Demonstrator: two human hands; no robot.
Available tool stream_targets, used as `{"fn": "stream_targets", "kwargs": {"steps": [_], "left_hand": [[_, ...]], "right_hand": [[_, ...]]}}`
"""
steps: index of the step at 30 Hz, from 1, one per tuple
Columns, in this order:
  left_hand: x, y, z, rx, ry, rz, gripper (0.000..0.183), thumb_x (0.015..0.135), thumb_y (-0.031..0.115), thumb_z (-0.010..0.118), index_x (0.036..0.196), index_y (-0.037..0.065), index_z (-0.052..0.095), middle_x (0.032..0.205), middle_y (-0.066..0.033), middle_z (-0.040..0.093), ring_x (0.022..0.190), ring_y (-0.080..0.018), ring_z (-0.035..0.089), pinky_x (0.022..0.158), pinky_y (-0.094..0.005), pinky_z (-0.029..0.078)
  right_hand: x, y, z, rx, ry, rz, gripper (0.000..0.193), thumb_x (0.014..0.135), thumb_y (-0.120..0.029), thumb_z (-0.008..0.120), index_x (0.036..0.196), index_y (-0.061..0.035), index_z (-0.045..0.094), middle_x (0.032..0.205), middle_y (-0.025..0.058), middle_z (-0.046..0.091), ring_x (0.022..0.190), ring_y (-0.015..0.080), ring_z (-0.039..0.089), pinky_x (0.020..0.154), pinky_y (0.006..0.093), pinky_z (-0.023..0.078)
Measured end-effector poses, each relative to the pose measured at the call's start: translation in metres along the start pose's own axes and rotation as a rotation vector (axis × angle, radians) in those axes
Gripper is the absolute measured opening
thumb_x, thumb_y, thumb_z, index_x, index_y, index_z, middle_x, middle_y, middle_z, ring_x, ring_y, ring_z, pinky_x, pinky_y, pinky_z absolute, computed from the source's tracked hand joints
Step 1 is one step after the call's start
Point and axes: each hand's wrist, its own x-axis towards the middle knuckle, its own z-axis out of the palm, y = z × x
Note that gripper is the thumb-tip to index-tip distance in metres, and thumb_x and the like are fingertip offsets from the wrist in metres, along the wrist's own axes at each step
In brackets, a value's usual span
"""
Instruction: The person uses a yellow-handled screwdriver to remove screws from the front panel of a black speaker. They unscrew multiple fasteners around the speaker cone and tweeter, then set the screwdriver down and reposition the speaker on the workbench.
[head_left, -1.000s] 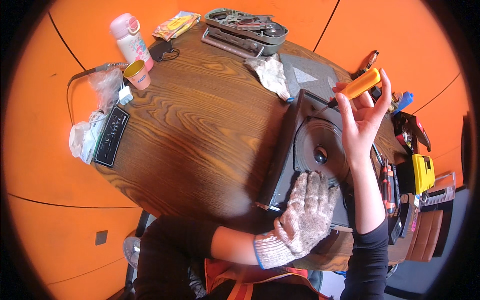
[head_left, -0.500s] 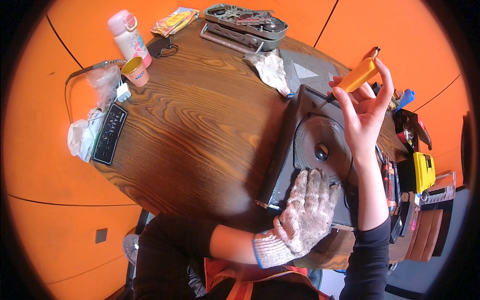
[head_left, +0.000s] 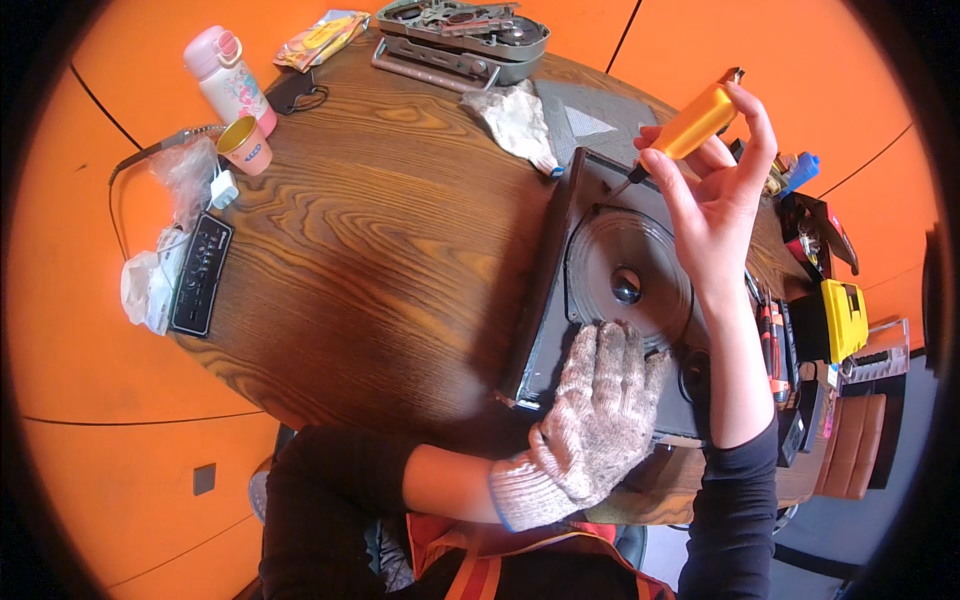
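A black speaker box (head_left: 535, 300) lies on the table with its round driver cone (head_left: 640, 245) facing up. My left hand (head_left: 590, 435), in a dirty white knitted work glove, rests flat on the lower part of the box, fingers stretched toward the cone's rim. Bare, my right hand (head_left: 725, 180) grips a screwdriver (head_left: 697, 122) by its orange handle. Its thin shaft slants down to the left, and the tip is by the upper corner of the driver's frame; whether it touches a screw is too small to tell.
A white glove (head_left: 518, 122) and a grey mat (head_left: 600, 118) lie beyond the box. An opened metal device (head_left: 465, 42) stands at the back. At left are a bottle (head_left: 232, 90), a cup (head_left: 245, 147) and a black control panel (head_left: 202, 275). Tools (head_left: 773, 345) and a yellow case (head_left: 845, 320) sit at right.
The whole view has shifted slightly, so everything sits a bit further left and higher. My right hand still holds the screwdriver near the same corner; my left glove stays flat on the box.
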Motion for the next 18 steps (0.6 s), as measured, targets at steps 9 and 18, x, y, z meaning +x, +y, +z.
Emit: {"fn": "stream_targets", "kwargs": {"steps": [9,18], "left_hand": [[-0.0001,-0.0006,-0.0015,0.031,-0.024,0.016,0.071,0.07,0.046,0.068,0.126,0.003,0.056,0.127,-0.0289,0.053,0.123,-0.0428,0.048,0.108,-0.0591,0.029],[0.0,-0.0026,-0.0002,0.007,-0.039,0.022,0.072,0.072,0.047,0.067,0.128,0.002,0.055,0.127,-0.0299,0.053,0.123,-0.0435,0.048,0.108,-0.0599,0.029]], "right_hand": [[-0.0007,0.0008,0.0012,0.094,-0.035,0.018,0.077,0.089,0.006,0.059,0.146,-0.0185,0.014,0.11,0.0162,0.063,0.105,0.0219,0.064,0.086,0.0328,0.054],[0.0018,0.0021,0.001,-0.001,0.045,0.015,0.076,0.088,0.005,0.063,0.145,-0.0161,0.017,0.106,0.0147,0.064,0.099,0.0198,0.066,0.089,0.0333,0.053]]}}
